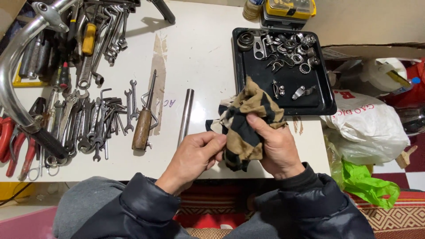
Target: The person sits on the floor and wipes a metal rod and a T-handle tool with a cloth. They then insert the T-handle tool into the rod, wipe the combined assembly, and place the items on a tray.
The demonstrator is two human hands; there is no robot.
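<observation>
Risk: since the rag [246,128] hides whatever's inside it, a small part could slip out and drop off the bench's [199,53] near edge, I'd guess.
Rag: bunched at the near edge, just short of the black tray [327,104].
Right hand [276,148]: curled round the rag, thumb pressed on top.
Left hand [195,157]: fingers pinching its lower edge.
</observation>
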